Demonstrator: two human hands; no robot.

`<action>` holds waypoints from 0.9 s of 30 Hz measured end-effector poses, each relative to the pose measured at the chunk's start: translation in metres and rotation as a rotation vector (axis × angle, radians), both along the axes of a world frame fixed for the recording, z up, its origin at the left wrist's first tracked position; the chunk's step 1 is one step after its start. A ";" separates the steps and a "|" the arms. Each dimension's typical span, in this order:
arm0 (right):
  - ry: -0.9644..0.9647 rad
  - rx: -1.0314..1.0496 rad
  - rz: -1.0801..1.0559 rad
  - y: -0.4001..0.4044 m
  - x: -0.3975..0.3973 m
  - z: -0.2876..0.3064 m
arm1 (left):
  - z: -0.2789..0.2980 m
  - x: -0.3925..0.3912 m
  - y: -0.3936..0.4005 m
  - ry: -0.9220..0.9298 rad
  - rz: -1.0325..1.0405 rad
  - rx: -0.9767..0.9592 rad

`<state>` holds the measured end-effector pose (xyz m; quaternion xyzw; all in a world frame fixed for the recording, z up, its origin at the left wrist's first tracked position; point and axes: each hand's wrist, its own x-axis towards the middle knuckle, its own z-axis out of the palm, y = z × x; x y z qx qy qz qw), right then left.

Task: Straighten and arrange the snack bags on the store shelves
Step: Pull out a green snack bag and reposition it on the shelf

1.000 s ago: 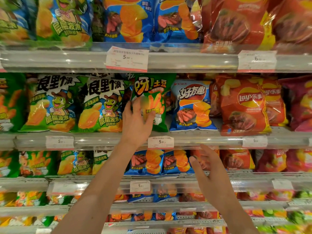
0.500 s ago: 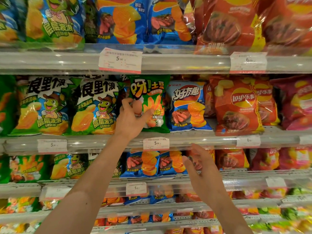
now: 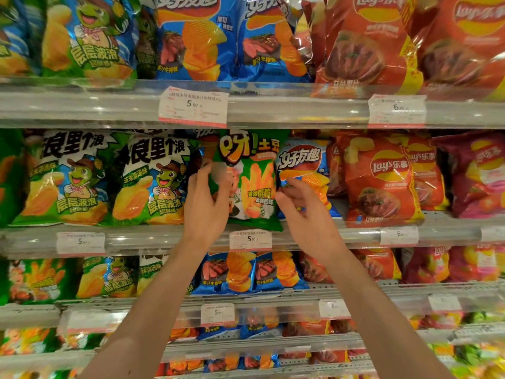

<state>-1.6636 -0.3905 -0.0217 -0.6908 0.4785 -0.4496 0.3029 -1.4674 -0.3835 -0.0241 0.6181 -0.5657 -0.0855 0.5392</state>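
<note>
Forearms rise from the bottom of the frame toward the middle shelf (image 3: 300, 233). The left hand (image 3: 205, 206) has its fingers curled round the left edge of the green potato-stick bag (image 3: 254, 181), thumb across the front, apparently to steady or pull it. The right hand (image 3: 306, 212) sits at the bag's right edge with fingers loosely curled; whether they actually pinch the edge cannot be told from this view. The bag stands at centre frame, upright but slightly forward of its row, overlapping the blue chip bag (image 3: 303, 165) to its right and hiding another bag behind it. It looks misplaced: the price tag (image 3: 250, 240) below matches the blue bags' tag on the upper shelf, so lifting it out seems the likely step. Farther right stand red Lay's bags (image 3: 379, 181); left centre, two green turtle bags (image 3: 114, 181).
</note>
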 end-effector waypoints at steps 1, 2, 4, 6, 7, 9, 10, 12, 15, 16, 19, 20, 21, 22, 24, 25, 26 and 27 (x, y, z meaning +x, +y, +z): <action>-0.021 0.023 0.013 -0.005 0.004 0.003 | 0.000 -0.001 0.002 -0.008 0.006 0.000; -0.039 0.048 0.035 -0.010 0.008 0.005 | 0.000 -0.002 0.003 -0.013 0.007 -0.007; -0.049 0.071 0.074 -0.017 0.014 0.005 | -0.002 -0.002 0.003 0.010 0.000 -0.028; -0.054 0.068 0.076 -0.021 0.017 0.004 | -0.003 0.001 0.004 0.093 -0.032 -0.035; -0.066 0.063 0.074 -0.021 0.018 0.004 | -0.002 0.002 0.007 0.145 -0.054 -0.029; -0.108 0.062 0.069 -0.020 0.019 0.007 | 0.003 0.004 0.012 0.248 -0.082 0.000; -0.132 0.064 0.065 -0.020 0.018 0.007 | 0.006 0.004 0.014 0.290 -0.095 0.019; -0.161 0.068 0.068 -0.016 0.016 0.010 | 0.011 0.005 0.019 0.364 -0.111 0.052; -0.207 0.077 0.096 -0.006 0.008 0.009 | 0.013 0.004 0.029 0.410 -0.157 0.116; -0.227 0.081 0.106 -0.002 0.004 0.007 | 0.012 0.003 0.032 0.426 -0.171 0.131; -0.256 0.085 0.115 0.011 -0.008 -0.002 | 0.002 -0.007 0.045 0.473 -0.230 0.173; -0.264 0.098 0.117 0.015 -0.013 -0.006 | -0.001 -0.011 0.049 0.486 -0.242 0.181; -0.266 0.114 0.119 0.019 -0.017 -0.011 | -0.004 -0.016 0.054 0.507 -0.247 0.185; -0.263 0.127 0.121 0.023 -0.021 -0.015 | -0.007 -0.020 0.058 0.532 -0.249 0.189; -0.267 0.141 0.125 0.031 -0.029 -0.024 | -0.013 -0.028 0.068 0.560 -0.248 0.204; -0.281 0.148 0.131 0.034 -0.032 -0.029 | -0.016 -0.031 0.072 0.573 -0.243 0.213; -0.296 0.157 0.144 0.037 -0.034 -0.032 | -0.020 -0.034 0.077 0.584 -0.237 0.221; -0.307 0.165 0.158 0.040 -0.036 -0.036 | -0.022 -0.036 0.081 0.589 -0.230 0.225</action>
